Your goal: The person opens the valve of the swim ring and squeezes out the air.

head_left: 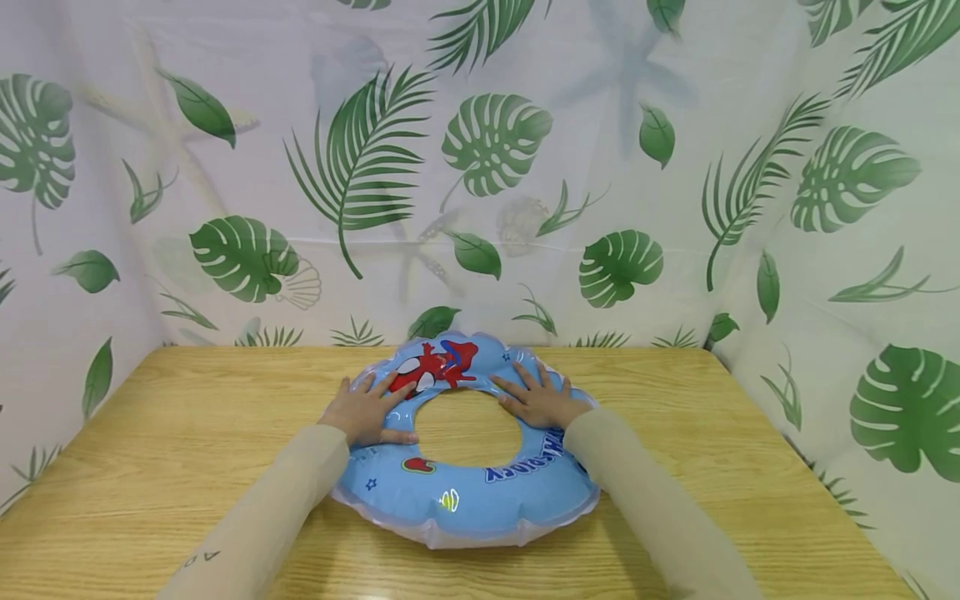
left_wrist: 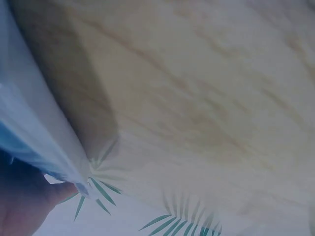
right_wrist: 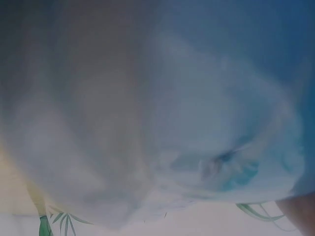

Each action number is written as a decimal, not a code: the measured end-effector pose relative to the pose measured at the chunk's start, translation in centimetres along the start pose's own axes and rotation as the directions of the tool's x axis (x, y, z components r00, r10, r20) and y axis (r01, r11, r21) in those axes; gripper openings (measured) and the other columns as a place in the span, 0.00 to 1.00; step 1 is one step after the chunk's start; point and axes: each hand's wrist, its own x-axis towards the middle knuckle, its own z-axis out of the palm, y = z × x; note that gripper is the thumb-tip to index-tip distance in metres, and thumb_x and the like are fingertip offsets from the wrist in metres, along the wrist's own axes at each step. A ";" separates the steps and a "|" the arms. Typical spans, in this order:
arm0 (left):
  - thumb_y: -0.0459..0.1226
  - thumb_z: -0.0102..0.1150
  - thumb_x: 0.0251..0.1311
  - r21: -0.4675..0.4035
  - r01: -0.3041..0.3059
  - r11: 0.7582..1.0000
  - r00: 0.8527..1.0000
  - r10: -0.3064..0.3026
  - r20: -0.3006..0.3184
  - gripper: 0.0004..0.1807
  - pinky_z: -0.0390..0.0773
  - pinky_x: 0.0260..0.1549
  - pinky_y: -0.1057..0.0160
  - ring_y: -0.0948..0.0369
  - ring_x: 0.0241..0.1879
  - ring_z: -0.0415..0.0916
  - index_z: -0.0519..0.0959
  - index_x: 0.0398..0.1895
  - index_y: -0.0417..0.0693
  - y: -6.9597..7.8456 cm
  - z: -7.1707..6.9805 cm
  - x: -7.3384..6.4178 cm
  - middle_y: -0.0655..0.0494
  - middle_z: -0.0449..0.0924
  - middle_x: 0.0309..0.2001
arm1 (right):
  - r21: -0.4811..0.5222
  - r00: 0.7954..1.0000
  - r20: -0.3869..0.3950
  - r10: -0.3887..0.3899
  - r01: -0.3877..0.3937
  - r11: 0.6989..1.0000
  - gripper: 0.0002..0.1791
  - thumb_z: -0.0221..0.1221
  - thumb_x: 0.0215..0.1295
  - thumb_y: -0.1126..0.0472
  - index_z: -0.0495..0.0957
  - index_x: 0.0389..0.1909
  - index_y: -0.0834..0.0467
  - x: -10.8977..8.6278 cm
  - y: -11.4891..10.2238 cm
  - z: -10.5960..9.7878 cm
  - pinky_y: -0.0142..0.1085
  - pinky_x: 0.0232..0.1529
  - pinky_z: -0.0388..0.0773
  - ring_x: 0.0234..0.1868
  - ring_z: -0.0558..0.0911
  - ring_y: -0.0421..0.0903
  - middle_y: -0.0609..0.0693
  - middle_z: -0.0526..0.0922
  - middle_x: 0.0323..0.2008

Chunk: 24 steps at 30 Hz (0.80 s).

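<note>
The leaf-print backdrop (head_left: 480, 208) stands behind the wooden table (head_left: 202, 425). The blue inflatable ring (head_left: 487, 504) lies mid-table, its red printed figure at the far side. The left hand (head_left: 367, 414) rests on the ring's left side, fingers spread wide; the right hand (head_left: 545, 405), also wide-fingered, rests on its far right.

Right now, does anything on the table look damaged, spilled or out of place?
Nothing stands out. The ring lies on the table under the left hand and right hand; I see no spill or tear. Its puckered edge is probably normal.
</note>
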 end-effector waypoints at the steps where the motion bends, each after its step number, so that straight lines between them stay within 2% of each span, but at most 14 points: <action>1: 0.72 0.41 0.47 0.002 0.002 1.000 1.000 -0.002 0.000 0.48 0.50 0.60 0.34 0.40 0.68 0.47 0.52 0.70 0.61 0.0 0.0 0.0 0.48 0.49 0.71 | 0.000 1.000 0.000 -0.001 0.001 1.000 0.29 0.29 0.69 0.37 0.42 0.70 0.35 0.0 0.0 0.0 0.69 0.60 0.35 0.71 0.32 0.63 0.51 0.34 0.73; 10: 0.72 0.43 0.46 0.035 -0.005 0.999 0.999 0.006 -0.040 0.50 0.50 0.61 0.35 0.38 0.68 0.47 0.52 0.70 0.58 -0.1 -0.2 -0.2 0.45 0.49 0.71 | 0.000 1.000 0.012 0.017 -0.017 1.000 0.29 0.27 0.68 0.36 0.39 0.70 0.33 0.4 -0.2 0.5 0.69 0.60 0.33 0.71 0.30 0.61 0.49 0.32 0.73; 17: 0.71 0.46 0.46 0.044 -0.009 0.999 0.994 0.014 -0.112 0.52 0.51 0.61 0.35 0.37 0.67 0.49 0.50 0.71 0.56 0.2 -0.4 -0.7 0.42 0.48 0.71 | 0.000 0.999 0.024 0.031 -0.031 1.000 0.30 0.26 0.68 0.35 0.36 0.70 0.32 0.7 0.0 0.7 0.68 0.61 0.31 0.71 0.28 0.60 0.48 0.30 0.73; 21: 0.69 0.47 0.49 0.006 -0.020 1.000 0.989 0.021 -0.150 0.50 0.51 0.61 0.36 0.38 0.67 0.51 0.52 0.71 0.53 0.8 -0.7 -1.2 0.42 0.51 0.70 | -0.003 0.999 0.028 0.046 -0.046 0.999 0.30 0.25 0.68 0.35 0.35 0.69 0.31 0.8 0.2 0.8 0.68 0.61 0.30 0.71 0.27 0.60 0.47 0.29 0.73; 24: 0.68 0.46 0.51 -0.062 -0.020 0.998 0.990 0.011 -0.141 0.47 0.51 0.60 0.35 0.38 0.67 0.50 0.53 0.70 0.53 1.4 -0.8 -1.8 0.43 0.52 0.70 | 0.008 0.999 0.020 0.043 -0.043 0.999 0.30 0.26 0.68 0.35 0.37 0.70 0.32 0.6 0.1 0.8 0.68 0.61 0.30 0.71 0.27 0.60 0.48 0.30 0.73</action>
